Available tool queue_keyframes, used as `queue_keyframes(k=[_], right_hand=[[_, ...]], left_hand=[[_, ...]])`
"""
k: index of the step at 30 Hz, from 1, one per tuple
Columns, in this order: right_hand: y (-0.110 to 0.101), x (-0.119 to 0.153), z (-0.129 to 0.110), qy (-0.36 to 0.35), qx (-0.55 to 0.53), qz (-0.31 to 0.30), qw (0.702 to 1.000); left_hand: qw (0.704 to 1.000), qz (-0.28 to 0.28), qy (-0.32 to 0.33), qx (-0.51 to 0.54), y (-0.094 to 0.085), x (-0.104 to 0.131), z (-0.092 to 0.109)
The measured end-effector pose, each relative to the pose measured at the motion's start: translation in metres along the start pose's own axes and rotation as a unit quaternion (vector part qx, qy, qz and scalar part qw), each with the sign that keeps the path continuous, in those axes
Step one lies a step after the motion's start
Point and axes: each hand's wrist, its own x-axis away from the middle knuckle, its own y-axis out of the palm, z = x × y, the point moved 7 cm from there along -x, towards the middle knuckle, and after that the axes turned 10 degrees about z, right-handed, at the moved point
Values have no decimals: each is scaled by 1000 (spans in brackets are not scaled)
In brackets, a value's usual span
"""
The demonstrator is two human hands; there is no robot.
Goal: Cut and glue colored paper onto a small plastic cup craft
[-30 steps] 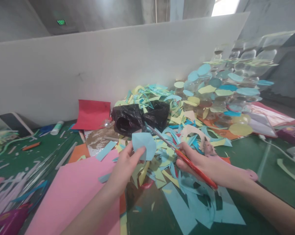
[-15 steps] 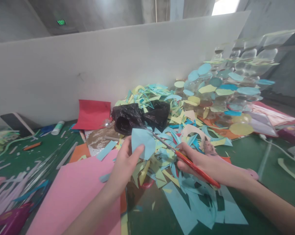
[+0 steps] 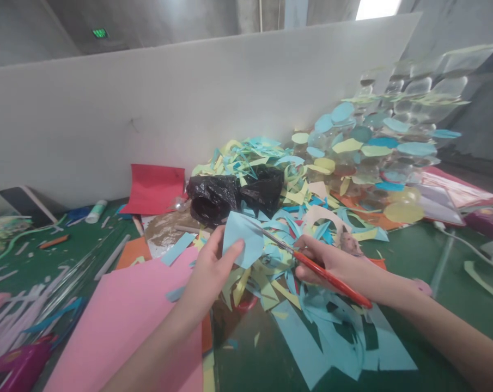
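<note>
My left hand (image 3: 215, 258) pinches a small piece of light blue paper (image 3: 243, 245) between thumb and fingers. My right hand (image 3: 326, 264) is closed round red-handled scissors (image 3: 332, 280), whose blades point up and left at the paper's upper right edge. The blade tips overlap the paper, and I cannot tell whether they are cutting into it. Blue and yellow paper scraps (image 3: 287, 272) lie below and between the hands. Larger cut blue sheets (image 3: 303, 343) are spread under my right wrist.
Pink paper (image 3: 135, 326) lies beneath my left forearm. Black plastic bags (image 3: 213, 196) and a scrap heap (image 3: 246, 155) stand behind the hands. Clear cups with paper discs (image 3: 393, 141) are stacked at right. A red sheet (image 3: 158, 188) leans on the white partition (image 3: 148, 109); a glue stick (image 3: 96, 211) lies left.
The blue paper and my left hand have shifted slightly right, and the paper is turned a little. The scissors' blades now reach over its upper right edge.
</note>
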Motion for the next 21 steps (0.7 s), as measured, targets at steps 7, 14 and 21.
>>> queue_keyframes(k=[7, 14, 21], right_hand=[[4, -1, -8, 24, -45, -36, 998], [12, -3, -8, 30, -88, -24, 995], [17, -7, 0, 22, -94, -15, 995]], left_hand=[[1000, 6, -19, -8, 2, 1, -5], [998, 27, -63, 10, 0, 3, -6], [990, 26, -102, 90, 2, 5, -7]])
